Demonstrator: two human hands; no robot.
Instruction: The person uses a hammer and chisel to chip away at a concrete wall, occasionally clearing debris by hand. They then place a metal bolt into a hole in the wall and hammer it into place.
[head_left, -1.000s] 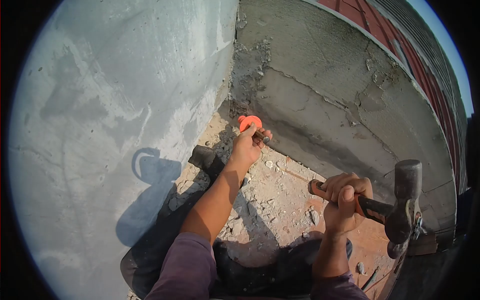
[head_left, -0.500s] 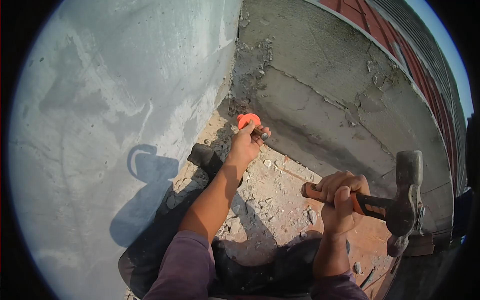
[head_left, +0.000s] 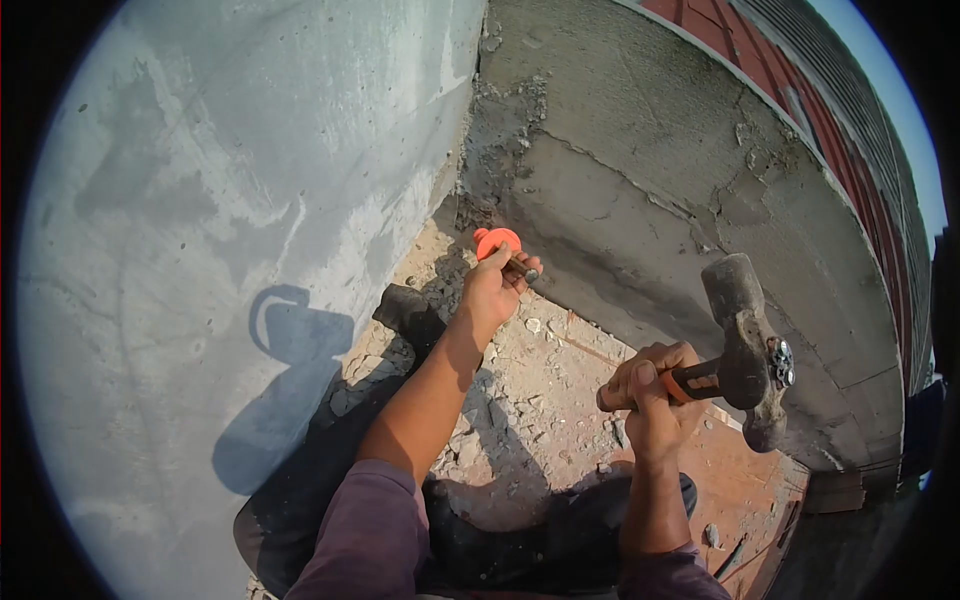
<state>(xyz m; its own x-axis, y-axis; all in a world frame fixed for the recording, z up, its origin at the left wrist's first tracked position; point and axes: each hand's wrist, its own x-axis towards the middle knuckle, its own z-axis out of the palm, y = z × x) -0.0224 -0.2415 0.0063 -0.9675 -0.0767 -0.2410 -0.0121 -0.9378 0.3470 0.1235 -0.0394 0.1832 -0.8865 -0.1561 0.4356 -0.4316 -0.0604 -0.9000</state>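
Chisel (head_left: 531,275), one: gripped in the left hand (head_left: 488,292) near the wall corner (head_left: 495,200); orange-red guard (head_left: 490,241) on the corner side of the fingers, round end exposed, presumably for access. Hammer (head_left: 742,360), one: handle wrapped by the right hand (head_left: 655,405), head clear of the fingers, apparently for control and leverage. Rubble (head_left: 470,445): loose, below the chisel.

The head camera looks forward and down into a near corner (head_left: 484,185) (the dark rim seems unreadable).
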